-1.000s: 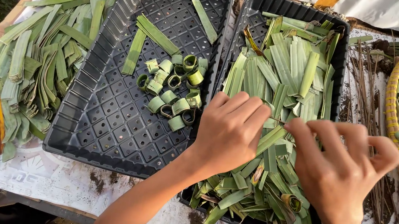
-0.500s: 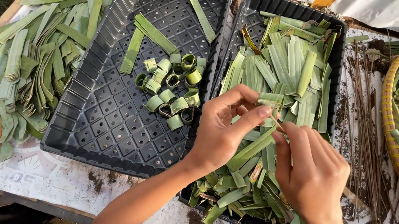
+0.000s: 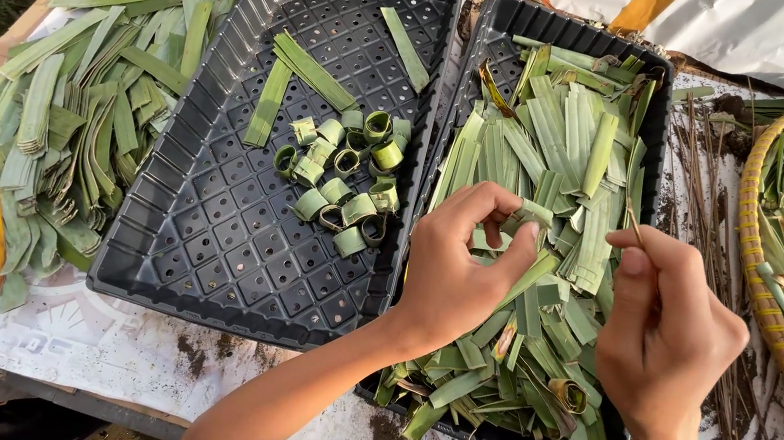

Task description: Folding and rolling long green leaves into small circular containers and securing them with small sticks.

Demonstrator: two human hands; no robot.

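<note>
My left hand point(image 3: 463, 260) hovers over the right black tray point(image 3: 652, 143), pinching a green leaf strip point(image 3: 526, 214) curled into a loop between thumb and fingers. A thin brown stick point(image 3: 632, 221) is held in my right hand point(image 3: 669, 327), a short way right of the loop and apart from it. The tray beneath both hands is heaped with cut green leaf strips point(image 3: 572, 153). In the left black tray point(image 3: 208, 236) lies a cluster of rolled leaf rings point(image 3: 342, 178) and a few flat strips.
Loose leaf strips point(image 3: 72, 118) are piled on the paper-covered table at the left. A yellow-rimmed woven basket point(image 3: 765, 299) with more leaves stands at the right edge. Thin brown sticks point(image 3: 710, 181) and soil lie between the right tray and the basket.
Both hands lifted off the leaf pile. The left hand took a strip and curled it into a loop; the right hand drew away to the right with a thin stick.
</note>
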